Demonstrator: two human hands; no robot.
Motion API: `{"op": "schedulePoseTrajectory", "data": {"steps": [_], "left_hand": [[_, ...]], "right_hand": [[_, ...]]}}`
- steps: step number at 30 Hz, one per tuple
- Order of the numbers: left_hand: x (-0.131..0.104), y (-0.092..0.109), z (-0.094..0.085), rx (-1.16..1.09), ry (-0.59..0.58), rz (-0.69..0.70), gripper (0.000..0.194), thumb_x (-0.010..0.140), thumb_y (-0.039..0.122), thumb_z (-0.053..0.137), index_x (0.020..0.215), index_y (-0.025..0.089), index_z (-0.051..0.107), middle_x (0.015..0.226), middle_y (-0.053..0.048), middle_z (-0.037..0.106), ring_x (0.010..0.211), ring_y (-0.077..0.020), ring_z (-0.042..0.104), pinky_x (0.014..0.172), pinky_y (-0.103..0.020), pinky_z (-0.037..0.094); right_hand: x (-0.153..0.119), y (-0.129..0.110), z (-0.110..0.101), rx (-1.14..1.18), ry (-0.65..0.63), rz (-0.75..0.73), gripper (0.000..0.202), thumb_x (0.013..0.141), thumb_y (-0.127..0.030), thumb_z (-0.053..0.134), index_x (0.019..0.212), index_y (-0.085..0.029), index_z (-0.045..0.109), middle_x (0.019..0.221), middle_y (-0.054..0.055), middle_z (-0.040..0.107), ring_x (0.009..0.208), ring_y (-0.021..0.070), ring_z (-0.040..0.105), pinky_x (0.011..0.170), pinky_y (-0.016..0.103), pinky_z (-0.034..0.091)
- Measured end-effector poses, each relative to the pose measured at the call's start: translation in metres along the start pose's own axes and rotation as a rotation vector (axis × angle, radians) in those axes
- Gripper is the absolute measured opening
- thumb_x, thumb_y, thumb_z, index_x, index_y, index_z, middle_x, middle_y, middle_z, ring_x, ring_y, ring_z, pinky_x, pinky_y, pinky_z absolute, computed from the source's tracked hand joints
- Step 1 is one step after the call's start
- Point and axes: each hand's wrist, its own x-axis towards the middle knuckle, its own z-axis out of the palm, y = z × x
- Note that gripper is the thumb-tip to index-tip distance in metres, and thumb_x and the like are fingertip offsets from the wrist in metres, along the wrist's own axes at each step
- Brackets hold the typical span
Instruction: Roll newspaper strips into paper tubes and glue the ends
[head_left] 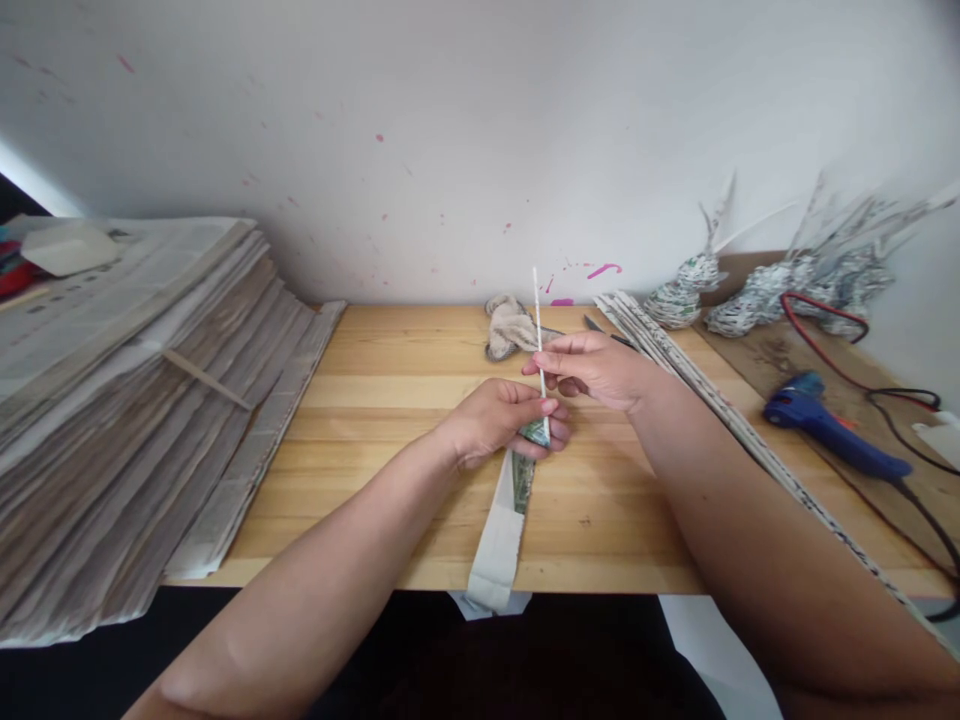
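Over the middle of the wooden table, my left hand [499,420] pinches the lower end of a thin white paper roll [538,315], which stands nearly upright. Just above and to the right, my right hand [589,368] closes its thumb and fingertips on the same roll. A newspaper strip [497,550] runs down from under my left hand to the table's front edge, partly green near the fingers. Its upper end is hidden in my left hand.
Tall newspaper stack [172,400] at left. A crumpled cloth [510,328] lies behind my hands. At right are long paper rolls [697,395], a blue glue gun [840,430] with cords, and woven paper figures [776,290] on cardboard. The wooden table [360,400] meets a wall.
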Motion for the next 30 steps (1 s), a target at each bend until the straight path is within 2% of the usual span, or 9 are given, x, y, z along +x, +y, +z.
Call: {"op": "schedulePoseTrajectory", "data": {"steps": [4,8,10,15,21,24,27,30], "left_hand": [[-0.0002,0.0001,0.0005,-0.003,0.0,-0.007,0.027,0.081,0.034,0.065,0.093,0.01,0.067,0.085,-0.012,0.07,0.077,-0.0178,0.068,0.07,-0.033,0.054],[0.0005,-0.0003,-0.0001,-0.011,0.007,0.003,0.027,0.082,0.035,0.065,0.093,0.01,0.067,0.084,-0.011,0.07,0.076,-0.018,0.068,0.069,-0.033,0.054],[0.0005,-0.0008,-0.0003,-0.016,0.005,0.008,0.028,0.081,0.036,0.065,0.093,0.01,0.067,0.084,-0.011,0.07,0.076,-0.0183,0.069,0.069,-0.033,0.055],[-0.0011,-0.0001,0.0003,-0.003,-0.003,-0.03,0.028,0.079,0.035,0.067,0.092,0.01,0.068,0.086,-0.013,0.07,0.077,-0.019,0.069,0.069,-0.034,0.055],[-0.0016,0.0019,-0.0004,-0.009,0.003,-0.031,0.031,0.078,0.038,0.068,0.092,0.01,0.067,0.085,-0.012,0.071,0.075,-0.0194,0.069,0.069,-0.035,0.056],[-0.0026,0.0024,0.0006,-0.008,-0.013,-0.048,0.032,0.076,0.038,0.07,0.092,0.01,0.068,0.086,-0.013,0.071,0.076,-0.0191,0.068,0.069,-0.035,0.055],[-0.0037,0.0025,0.0013,0.0,-0.034,-0.06,0.031,0.077,0.037,0.069,0.092,0.01,0.068,0.087,-0.014,0.071,0.076,-0.0197,0.068,0.068,-0.035,0.055],[-0.0036,0.002,0.0004,0.002,-0.044,-0.052,0.031,0.078,0.037,0.068,0.092,0.01,0.068,0.086,-0.014,0.071,0.078,-0.02,0.068,0.068,-0.035,0.055]], "right_hand": [[0.0024,0.0005,0.0022,0.054,0.108,-0.009,0.032,0.065,-0.044,0.079,0.071,-0.014,0.068,0.069,0.001,0.058,0.055,0.0064,0.042,0.042,0.02,0.024],[0.0006,0.0001,0.0015,0.031,0.012,0.003,0.035,0.07,-0.048,0.073,0.081,-0.014,0.071,0.072,0.003,0.059,0.061,0.0092,0.049,0.042,0.02,0.028],[0.0004,0.0007,0.0015,0.021,-0.022,0.013,0.035,0.069,-0.046,0.075,0.082,-0.014,0.071,0.071,0.003,0.059,0.061,0.0094,0.05,0.043,0.02,0.03],[0.0044,0.0048,0.0034,0.103,0.102,0.011,0.034,0.063,-0.044,0.08,0.065,-0.015,0.063,0.058,-0.003,0.049,0.051,0.0055,0.04,0.038,0.017,0.022],[0.0014,0.004,0.0004,0.052,-0.038,0.017,0.036,0.068,-0.046,0.076,0.083,-0.014,0.07,0.074,0.005,0.06,0.062,0.0103,0.051,0.041,0.019,0.03],[0.0033,0.0033,0.0016,0.084,0.056,0.012,0.032,0.062,-0.042,0.081,0.072,-0.014,0.067,0.063,0.0,0.054,0.054,0.0072,0.044,0.039,0.019,0.024],[0.005,0.0025,0.0014,0.134,0.144,0.008,0.035,0.061,-0.045,0.081,0.063,-0.015,0.063,0.058,-0.002,0.048,0.05,0.0055,0.038,0.038,0.019,0.019],[0.0026,0.0012,-0.0017,0.1,0.054,0.004,0.036,0.068,-0.049,0.075,0.075,-0.015,0.069,0.068,0.002,0.056,0.059,0.0087,0.046,0.04,0.02,0.024]]}}
